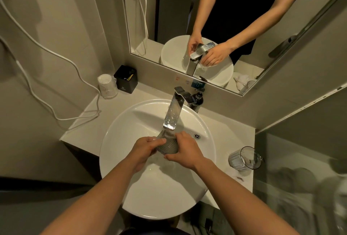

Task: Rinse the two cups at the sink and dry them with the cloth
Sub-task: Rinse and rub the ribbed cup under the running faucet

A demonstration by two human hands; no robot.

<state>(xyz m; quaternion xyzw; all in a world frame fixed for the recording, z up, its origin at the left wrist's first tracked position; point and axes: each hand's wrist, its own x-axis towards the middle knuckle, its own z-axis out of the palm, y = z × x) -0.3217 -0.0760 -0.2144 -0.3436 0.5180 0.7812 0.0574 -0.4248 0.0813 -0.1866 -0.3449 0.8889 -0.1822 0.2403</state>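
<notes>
A ribbed clear glass cup point(167, 146) is held over the round white sink point(120, 140), just under the chrome faucet spout point(171, 116). My left hand point(144, 150) grips its left side and my right hand point(185, 152) wraps its right side. Water runs from the spout into the cup. The second glass cup point(244, 158) stands on the counter to the right of the sink, on a white cloth point(237, 173) that shows only partly beneath it.
A mirror point(216, 18) hangs behind the faucet. A black box point(126, 79) and a wrapped white roll point(107, 86) stand at the counter's back left, with a white cable point(56, 76) trailing beside them. A dark soap bottle point(199, 98) stands behind the faucet.
</notes>
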